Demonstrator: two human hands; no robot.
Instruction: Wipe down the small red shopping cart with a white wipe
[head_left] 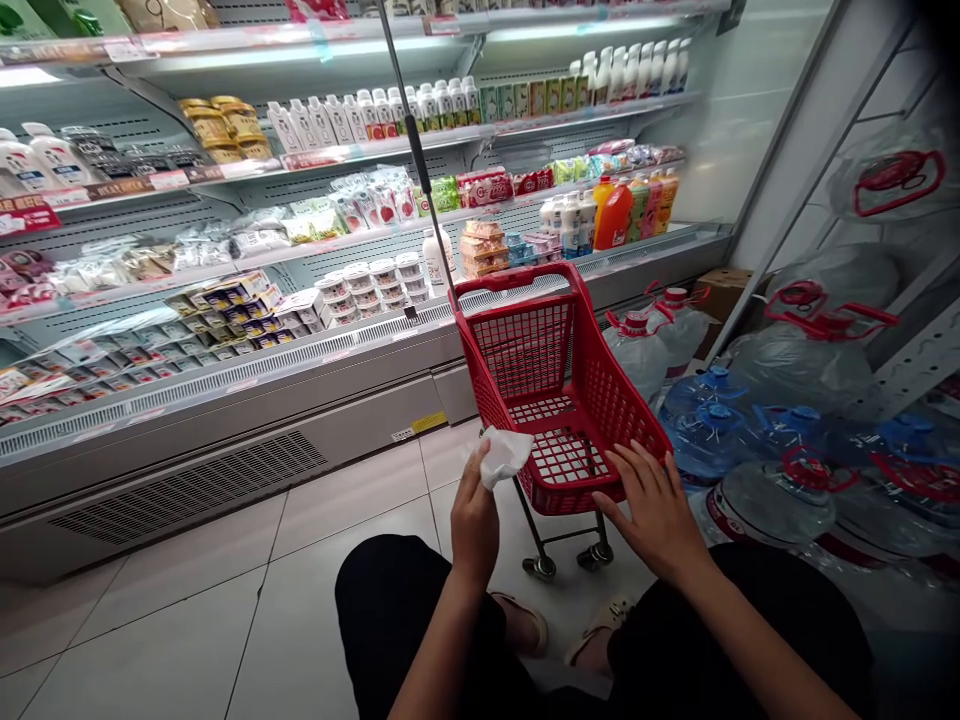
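Note:
A small red shopping cart with a slatted basket stands right in front of my knees, tilted slightly in view. In my left hand is a crumpled white tissue, gripped by the fingers beside the basket's near left corner. My right hand is open, its fingers spread over the near right corner of the basket rim; it appears to touch the rim. Through the basket's slats the pale floor shows. A thin dark pole rises from the cart's far left side.
A refrigerated display filled with yogurt cups, milk bottles and cartons runs along the far side. An orange juice jug stands on its lower shelf. Large water jugs crowd the floor at right. Pale tiles cover the floor.

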